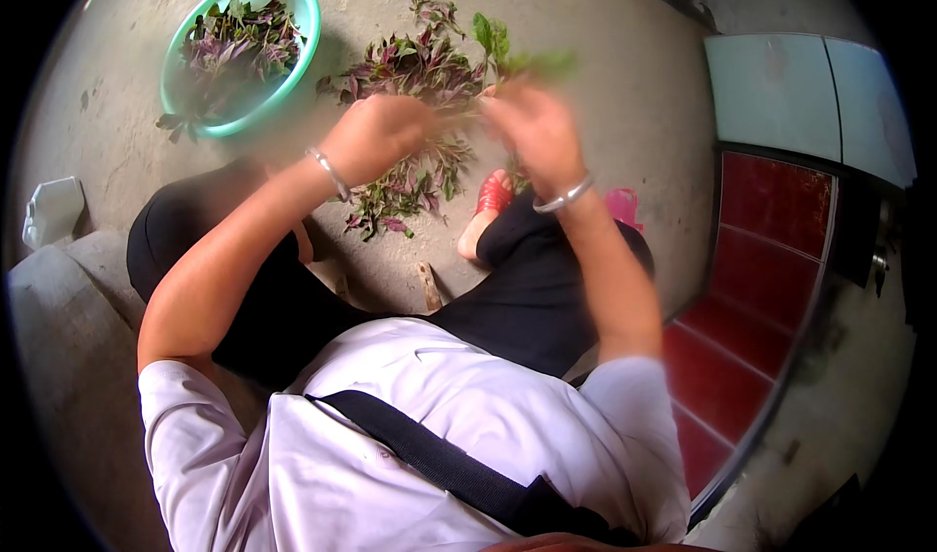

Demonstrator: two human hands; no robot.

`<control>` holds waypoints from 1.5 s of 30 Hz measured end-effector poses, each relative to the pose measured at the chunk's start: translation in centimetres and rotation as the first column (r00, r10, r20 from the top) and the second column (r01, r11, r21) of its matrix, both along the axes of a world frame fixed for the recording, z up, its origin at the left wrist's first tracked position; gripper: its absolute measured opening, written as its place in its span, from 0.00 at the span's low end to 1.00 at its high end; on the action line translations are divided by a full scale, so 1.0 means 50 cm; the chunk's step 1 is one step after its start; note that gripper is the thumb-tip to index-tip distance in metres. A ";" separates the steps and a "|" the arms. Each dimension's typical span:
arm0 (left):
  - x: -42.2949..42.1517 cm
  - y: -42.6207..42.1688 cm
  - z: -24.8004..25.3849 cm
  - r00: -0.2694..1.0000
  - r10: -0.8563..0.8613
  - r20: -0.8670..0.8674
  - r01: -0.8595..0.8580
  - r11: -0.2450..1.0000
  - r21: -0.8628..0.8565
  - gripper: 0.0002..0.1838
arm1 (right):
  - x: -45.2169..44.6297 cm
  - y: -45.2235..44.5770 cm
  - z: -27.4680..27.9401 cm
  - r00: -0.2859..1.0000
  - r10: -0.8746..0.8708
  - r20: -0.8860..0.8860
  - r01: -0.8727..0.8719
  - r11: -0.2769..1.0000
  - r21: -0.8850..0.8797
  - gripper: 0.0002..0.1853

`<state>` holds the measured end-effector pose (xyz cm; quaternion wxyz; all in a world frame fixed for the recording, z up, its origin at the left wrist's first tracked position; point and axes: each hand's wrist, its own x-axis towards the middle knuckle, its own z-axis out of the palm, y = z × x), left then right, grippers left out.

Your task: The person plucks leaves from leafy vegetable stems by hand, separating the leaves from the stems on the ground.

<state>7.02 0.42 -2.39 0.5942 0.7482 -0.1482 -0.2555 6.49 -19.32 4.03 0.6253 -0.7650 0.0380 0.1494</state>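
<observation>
My left hand (386, 134) is closed, its fingertips blurred at one end of a leafy stem (495, 40). Opposite it, my right hand (539, 137) pinches the same stem, whose green leaves stick up and smear with motion beyond the fingers. Under and past both hands lies a loose pile of purple-and-green leafy greens (410, 64) on the floor. More of these leaves (244, 49) fill part of a mint-green plastic basin (310, 27) at the upper left, and a few hang over its near rim. A silver bangle circles each wrist.
My feet, one in a red sandal (495, 193), flank the leaves on the concrete floor (625, 93). A pink object (623, 206) sits by my right knee. Red tiles (766, 269) and pale cabinet panels (771, 88) stand at right, a white plastic container (54, 210) at left.
</observation>
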 end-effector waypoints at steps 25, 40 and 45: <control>0.012 0.017 0.024 0.944 0.068 -0.323 -0.180 0.927 -0.328 0.10 | -0.003 -0.013 -0.019 0.534 0.394 0.748 0.090 0.853 -0.514 0.07; 0.005 0.008 0.073 0.911 -0.105 -0.399 -0.068 0.915 -0.397 0.10 | -0.005 0.005 -0.026 0.570 0.367 0.735 0.069 0.870 -0.488 0.08; 0.000 0.003 0.074 0.921 -0.098 -0.377 -0.042 0.937 -0.346 0.10 | -0.006 0.007 -0.031 0.554 0.378 0.742 0.081 0.863 -0.500 0.07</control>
